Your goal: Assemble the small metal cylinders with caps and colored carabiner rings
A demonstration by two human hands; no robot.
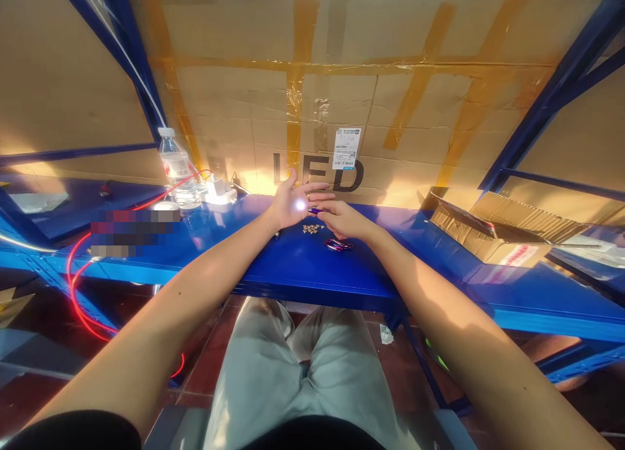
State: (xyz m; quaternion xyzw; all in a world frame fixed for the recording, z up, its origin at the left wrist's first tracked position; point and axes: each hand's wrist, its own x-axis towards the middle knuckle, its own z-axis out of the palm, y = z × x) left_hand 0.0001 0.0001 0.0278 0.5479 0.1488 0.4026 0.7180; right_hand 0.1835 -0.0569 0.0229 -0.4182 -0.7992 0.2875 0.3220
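Note:
My left hand [289, 204] is raised palm up over the blue shelf [273, 261], fingers spread, with a bright spot of light on the palm. My right hand [342, 217] is beside it, fingers pinched on a small purple flashlight [314, 210] that points at the left palm. Just below the hands, several small metal parts [311, 228] lie in a loose heap on the shelf. A purple and red carabiner-like piece [337, 245] rests on the shelf under my right wrist.
A water bottle [176, 168] and a white charger block [217, 191] stand at the back left, with a red cable [78, 287] looping down off the shelf. An open cardboard box [493, 232] lies at right. A taped cardboard wall [342, 85] backs the shelf.

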